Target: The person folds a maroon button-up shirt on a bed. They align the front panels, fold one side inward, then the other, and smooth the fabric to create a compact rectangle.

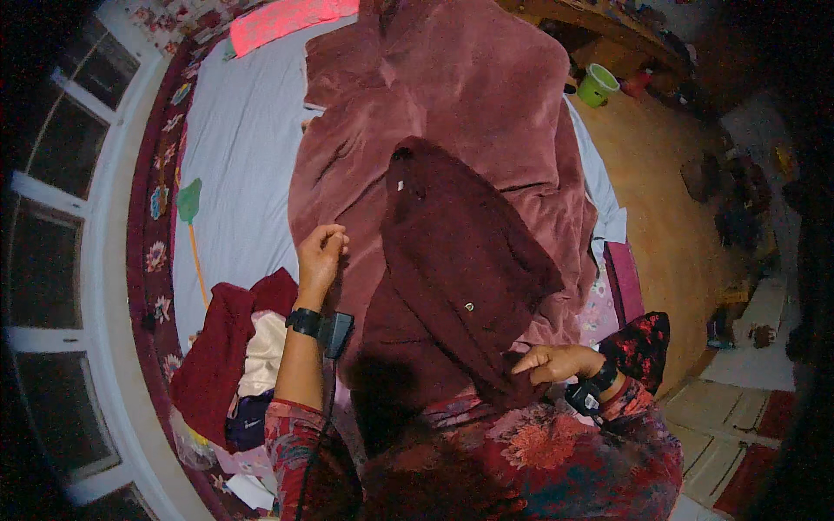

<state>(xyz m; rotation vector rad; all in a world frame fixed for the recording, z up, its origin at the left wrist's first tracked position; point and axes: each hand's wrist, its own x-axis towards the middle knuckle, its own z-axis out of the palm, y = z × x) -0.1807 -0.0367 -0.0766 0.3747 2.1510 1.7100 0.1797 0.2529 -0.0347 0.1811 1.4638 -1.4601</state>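
A dark maroon knitted garment (462,260) lies spread over a dusty-pink plush blanket (430,84), with a small white tag near its top end and a small round badge lower down. At its lower right edge, my right hand (554,365) has its fingers bent on the cloth; whether they pinch it is hard to tell. My left hand (322,251) is to the left of the garment, above the blanket, its fingers curled with nothing seen in them. Both wrists wear black straps with small devices.
Red, cream and dark clothes (218,352) are heaped at the lower left. A green fly swatter (189,202) lies on the pale blue sheet (247,117). A bright pink cloth (287,23) lies at the top. On the floor at the right stands a green bucket (596,86).
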